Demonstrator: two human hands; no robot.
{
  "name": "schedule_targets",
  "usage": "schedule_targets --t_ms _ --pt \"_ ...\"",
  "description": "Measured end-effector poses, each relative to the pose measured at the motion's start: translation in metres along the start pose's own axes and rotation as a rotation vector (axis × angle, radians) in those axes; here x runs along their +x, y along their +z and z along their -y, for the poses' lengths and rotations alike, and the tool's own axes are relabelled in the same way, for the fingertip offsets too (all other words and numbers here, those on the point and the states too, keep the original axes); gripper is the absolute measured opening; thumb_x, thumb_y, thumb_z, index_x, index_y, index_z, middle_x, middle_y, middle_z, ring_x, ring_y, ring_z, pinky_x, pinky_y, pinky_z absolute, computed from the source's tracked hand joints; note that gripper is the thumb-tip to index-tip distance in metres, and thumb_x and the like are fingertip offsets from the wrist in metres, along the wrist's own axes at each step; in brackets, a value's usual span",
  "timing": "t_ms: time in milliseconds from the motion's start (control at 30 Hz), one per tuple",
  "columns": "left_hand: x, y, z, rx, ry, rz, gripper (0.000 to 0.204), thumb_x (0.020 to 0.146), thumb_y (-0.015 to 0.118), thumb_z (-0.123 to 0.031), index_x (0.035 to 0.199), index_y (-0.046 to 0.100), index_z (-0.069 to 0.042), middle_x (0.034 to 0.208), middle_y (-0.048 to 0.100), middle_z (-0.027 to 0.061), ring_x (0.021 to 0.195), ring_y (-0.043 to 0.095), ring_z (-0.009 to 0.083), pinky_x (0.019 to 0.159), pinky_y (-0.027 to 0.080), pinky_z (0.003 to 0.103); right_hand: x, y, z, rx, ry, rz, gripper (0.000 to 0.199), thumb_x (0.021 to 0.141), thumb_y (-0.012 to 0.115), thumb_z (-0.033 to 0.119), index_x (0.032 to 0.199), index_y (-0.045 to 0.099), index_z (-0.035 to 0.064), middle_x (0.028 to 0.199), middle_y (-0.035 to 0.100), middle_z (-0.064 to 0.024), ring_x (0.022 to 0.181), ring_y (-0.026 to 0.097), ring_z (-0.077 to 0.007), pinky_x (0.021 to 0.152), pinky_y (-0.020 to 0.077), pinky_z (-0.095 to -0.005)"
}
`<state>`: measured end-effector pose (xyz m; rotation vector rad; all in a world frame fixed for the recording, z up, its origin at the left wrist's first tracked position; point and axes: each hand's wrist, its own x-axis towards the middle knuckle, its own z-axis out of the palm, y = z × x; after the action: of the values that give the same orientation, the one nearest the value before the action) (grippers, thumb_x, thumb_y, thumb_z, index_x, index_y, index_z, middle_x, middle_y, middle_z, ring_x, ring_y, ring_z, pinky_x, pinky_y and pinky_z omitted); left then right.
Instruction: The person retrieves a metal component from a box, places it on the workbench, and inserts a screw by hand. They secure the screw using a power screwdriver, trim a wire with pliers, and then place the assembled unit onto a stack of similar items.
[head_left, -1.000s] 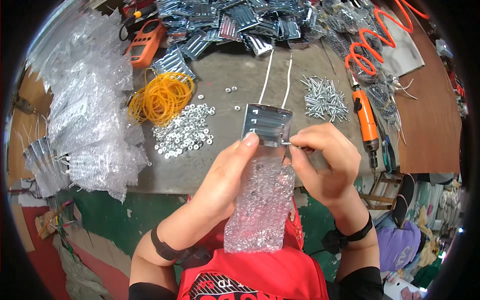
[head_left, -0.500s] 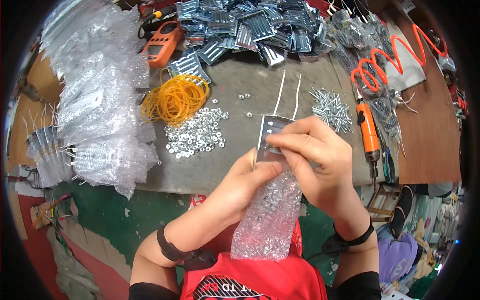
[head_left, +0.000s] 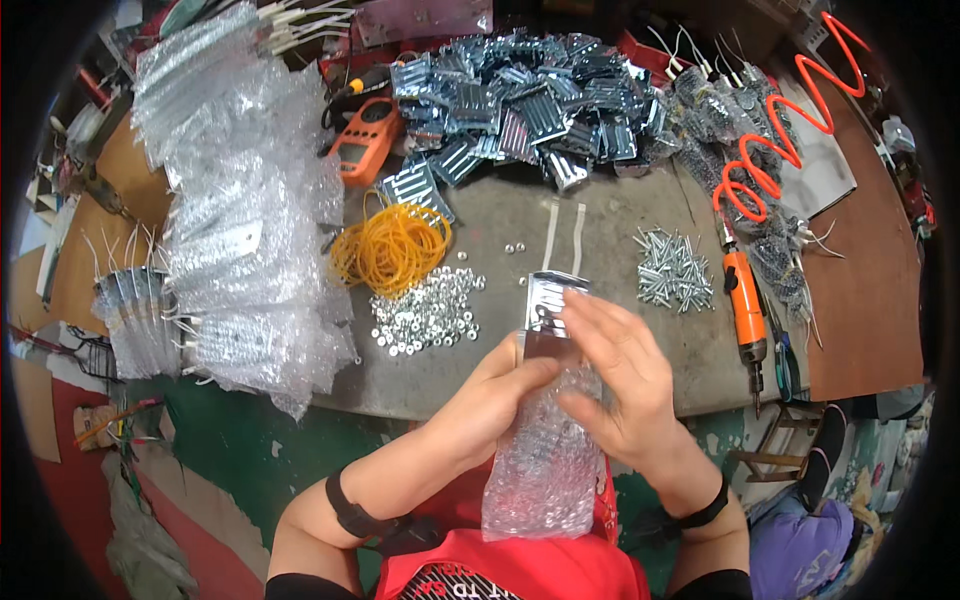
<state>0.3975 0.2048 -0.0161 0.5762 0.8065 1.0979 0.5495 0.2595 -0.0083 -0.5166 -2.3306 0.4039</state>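
Observation:
My left hand [head_left: 495, 395] grips a flat, shiny metal plate [head_left: 546, 298] whose lower part is covered by bubble wrap [head_left: 545, 470]. Its thumb presses on the front, and the other fingers are hidden behind. Two pale wire leads [head_left: 578, 238] stick out of the plate's far end. My right hand [head_left: 630, 385] lies against the plate's right side with its fingers stretched out, and I see nothing pinched in them. Left of the plate lie a heap of small silver nuts or washers [head_left: 425, 315] and a tangle of yellow rubber bands [head_left: 395, 245].
Bubble-wrapped pieces [head_left: 250, 230] are stacked at left. Shiny dark packets [head_left: 530, 100] pile up at the back, near an orange meter [head_left: 366, 145]. To the right are screws [head_left: 675, 272], an orange power screwdriver [head_left: 743, 305] with a coiled red hose [head_left: 765, 150], and pliers [head_left: 788, 360].
My right fingers have gone from a pinch at the plate to lying stretched along it. The plate's face now shows bright reflections. The whole view has shifted, with the bench lower in it.

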Motion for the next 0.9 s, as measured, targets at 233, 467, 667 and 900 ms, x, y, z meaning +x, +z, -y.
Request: schedule_targets --t_ms 233,467,667,900 --pt "0.013 0.012 -0.035 1.309 -0.004 0.238 0.055 0.09 0.056 -0.04 0.125 0.047 0.001 0.105 0.059 0.0276 0.098 0.06 0.0373 0.085 0.046 0.042 -0.054 0.028 -0.004 0.261 0.566 -0.158 0.087 0.071 0.072 0.019 0.14 0.025 -0.0059 0.133 0.041 -0.0278 0.122 0.043 -0.0418 0.101 0.0349 -0.0453" --pt "0.136 -0.002 -0.121 1.905 0.795 -0.579 0.051 0.071 0.073 -0.014 0.117 0.053 -0.006 0.112 0.053 0.0149 0.091 0.062 0.0312 0.077 0.05 0.04 -0.053 0.014 -0.012 0.3 0.546 -0.14 0.073 0.079 0.065 0.023 0.137 0.032 -0.0068 0.131 0.044 -0.028 0.119 0.045 -0.041 0.101 0.0347 -0.0435" --pt "0.189 -0.002 -0.115 2.105 0.63 -0.688 0.063 0.064 0.08 -0.018 0.118 0.05 -0.01 0.109 0.048 0.014 0.098 0.055 0.0328 0.08 0.05 0.04 -0.052 0.011 -0.012 0.252 0.475 -0.079 0.075 0.08 0.064 0.027 0.138 0.03 -0.0071 0.133 0.043 -0.027 0.12 0.044 -0.0412 0.103 0.0308 -0.0468" --pt "0.182 -0.028 -0.131 2.064 0.793 -0.603 0.025 0.072 0.06 -0.006 0.097 0.064 -0.005 0.096 0.059 0.0164 0.083 0.061 0.037 0.076 0.051 0.043 -0.052 0.009 -0.009 0.237 0.47 -0.054 0.076 0.079 0.063 0.026 0.137 0.029 -0.0087 0.133 0.043 -0.0268 0.12 0.044 -0.0419 0.102 0.0304 -0.0485"
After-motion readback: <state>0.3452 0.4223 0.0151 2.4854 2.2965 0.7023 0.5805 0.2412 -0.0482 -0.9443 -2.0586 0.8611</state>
